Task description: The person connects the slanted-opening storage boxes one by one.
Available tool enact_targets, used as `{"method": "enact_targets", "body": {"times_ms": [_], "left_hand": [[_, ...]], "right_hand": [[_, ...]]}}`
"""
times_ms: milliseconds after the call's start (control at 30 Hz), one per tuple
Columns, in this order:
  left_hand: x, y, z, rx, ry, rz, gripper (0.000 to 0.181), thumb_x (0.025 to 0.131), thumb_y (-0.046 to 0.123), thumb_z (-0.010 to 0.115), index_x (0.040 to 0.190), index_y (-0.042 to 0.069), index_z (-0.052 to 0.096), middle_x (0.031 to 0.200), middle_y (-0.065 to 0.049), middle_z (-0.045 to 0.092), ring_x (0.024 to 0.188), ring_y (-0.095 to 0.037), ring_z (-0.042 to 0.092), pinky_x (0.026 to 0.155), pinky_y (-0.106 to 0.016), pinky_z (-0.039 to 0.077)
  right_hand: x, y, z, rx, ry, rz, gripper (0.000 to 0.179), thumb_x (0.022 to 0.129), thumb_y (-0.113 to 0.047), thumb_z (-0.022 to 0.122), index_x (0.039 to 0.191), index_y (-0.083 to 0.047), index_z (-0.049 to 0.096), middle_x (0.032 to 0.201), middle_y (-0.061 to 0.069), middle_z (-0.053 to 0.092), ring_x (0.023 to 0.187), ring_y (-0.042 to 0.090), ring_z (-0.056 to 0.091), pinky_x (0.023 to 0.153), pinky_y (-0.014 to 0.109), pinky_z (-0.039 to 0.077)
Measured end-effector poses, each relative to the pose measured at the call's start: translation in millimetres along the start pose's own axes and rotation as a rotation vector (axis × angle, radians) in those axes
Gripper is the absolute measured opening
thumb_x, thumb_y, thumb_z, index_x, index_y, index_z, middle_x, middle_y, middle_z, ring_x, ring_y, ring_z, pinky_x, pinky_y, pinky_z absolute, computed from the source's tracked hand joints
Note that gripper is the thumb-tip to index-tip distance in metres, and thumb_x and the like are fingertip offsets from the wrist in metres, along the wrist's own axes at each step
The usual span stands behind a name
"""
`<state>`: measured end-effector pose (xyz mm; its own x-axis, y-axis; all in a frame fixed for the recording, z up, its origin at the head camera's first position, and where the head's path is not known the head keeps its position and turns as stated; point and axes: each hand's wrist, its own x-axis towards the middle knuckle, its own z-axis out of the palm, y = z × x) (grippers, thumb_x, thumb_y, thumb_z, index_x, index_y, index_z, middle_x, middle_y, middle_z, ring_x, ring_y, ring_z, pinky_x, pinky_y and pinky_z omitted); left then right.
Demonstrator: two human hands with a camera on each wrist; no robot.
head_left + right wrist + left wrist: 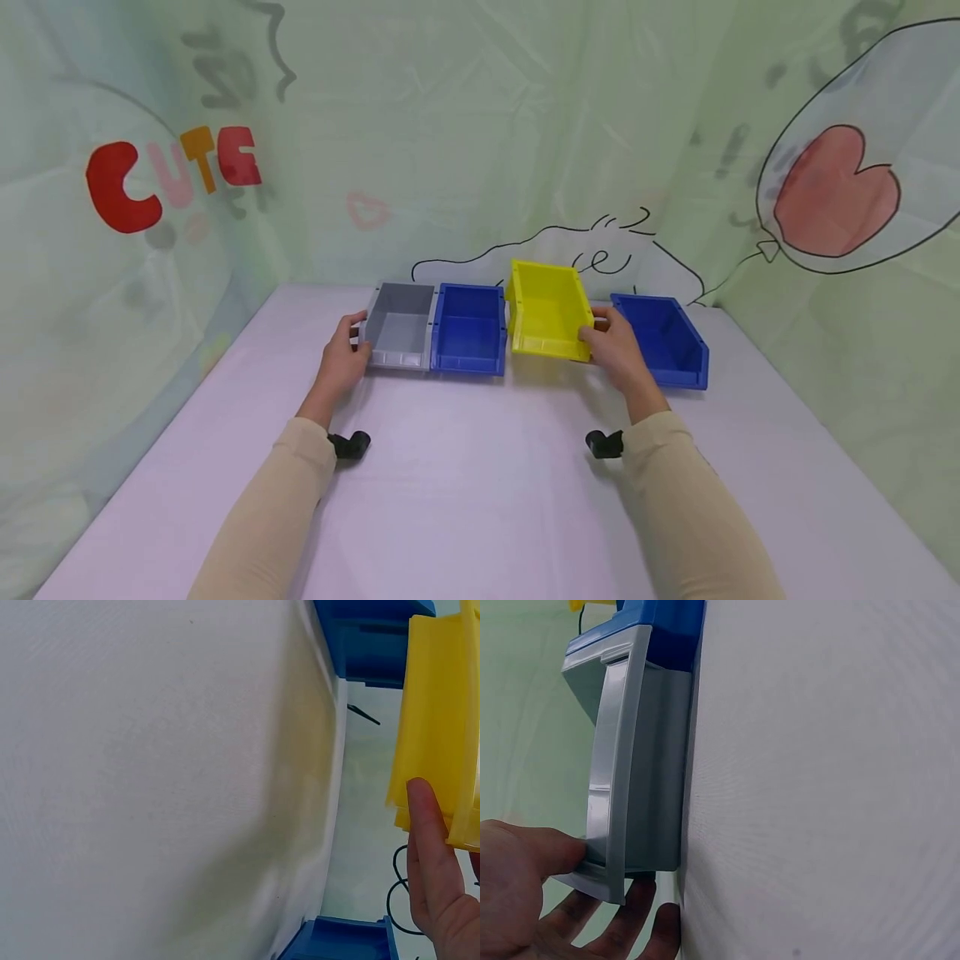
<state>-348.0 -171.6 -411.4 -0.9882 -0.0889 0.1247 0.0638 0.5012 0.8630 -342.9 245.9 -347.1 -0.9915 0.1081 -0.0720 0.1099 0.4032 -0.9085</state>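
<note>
My left hand (347, 354) grips the left side of a grey storage bin (402, 327), thumb over its rim and fingers along the outer wall. Against the grey bin's right side stands a blue storage bin (470, 329). A yellow storage bin (551, 308) is held up off the table by my right hand (613, 346), which pinches its right front corner with the thumb inside the rim. In the right wrist view, fingers (431, 840) lie under the yellow bin, and a gap shows between it and the table. All three bins look empty inside.
Another blue bin (663, 342) stands on the table right of my right hand, apart from the others. The white table (480, 492) ends at a printed fabric backdrop (480, 142) behind the bins, with similar fabric on both sides.
</note>
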Motion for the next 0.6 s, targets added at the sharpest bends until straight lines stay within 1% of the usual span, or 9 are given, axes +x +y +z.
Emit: {"method": "enact_targets", "body": {"times_ms": [133, 300, 500, 600], "left_hand": [[-0.2, 0.8, -0.7, -0.001, -0.003, 0.002, 0.06, 0.105, 0.008, 0.046, 0.162, 0.016, 0.029, 0.155, -0.026, 0.043, 0.131, -0.044, 0.054, 0.103, -0.053, 0.05], [0.8, 0.4, -0.6, -0.006, -0.001, 0.003, 0.06, 0.105, 0.007, 0.047, 0.162, 0.016, 0.03, 0.155, -0.026, 0.043, 0.131, -0.044, 0.055, 0.102, -0.053, 0.051], [1.2, -1.5, -0.9, -0.004, -0.001, -0.004, 0.06, 0.105, 0.008, 0.047, 0.162, 0.017, 0.03, 0.155, -0.026, 0.043, 0.133, -0.045, 0.053, 0.104, -0.054, 0.05], [0.9, -0.8, 0.4, 0.001, -0.001, 0.004, 0.059, 0.105, 0.008, 0.046, 0.162, 0.016, 0.03, 0.155, -0.027, 0.042, 0.133, -0.046, 0.053, 0.105, -0.054, 0.049]], "right_hand": [[1.6, -0.3, -0.2, 0.001, -0.009, 0.007, 0.062, 0.1, -0.011, 0.053, 0.158, -0.008, 0.032, 0.152, 0.022, 0.043, 0.13, 0.038, 0.051, 0.109, 0.048, 0.05], [2.2, -1.0, 0.0, 0.003, -0.013, 0.011, 0.062, 0.101, -0.011, 0.053, 0.159, -0.009, 0.032, 0.152, 0.022, 0.043, 0.13, 0.038, 0.051, 0.108, 0.048, 0.051], [0.6, -2.4, 1.3, 0.019, -0.018, 0.008, 0.062, 0.101, -0.009, 0.053, 0.159, -0.009, 0.031, 0.152, 0.023, 0.042, 0.13, 0.039, 0.051, 0.106, 0.047, 0.052], [-0.5, -2.0, 0.5, 0.027, -0.014, 0.013, 0.063, 0.101, -0.009, 0.053, 0.16, -0.009, 0.031, 0.153, 0.023, 0.042, 0.13, 0.039, 0.051, 0.106, 0.047, 0.052]]}}
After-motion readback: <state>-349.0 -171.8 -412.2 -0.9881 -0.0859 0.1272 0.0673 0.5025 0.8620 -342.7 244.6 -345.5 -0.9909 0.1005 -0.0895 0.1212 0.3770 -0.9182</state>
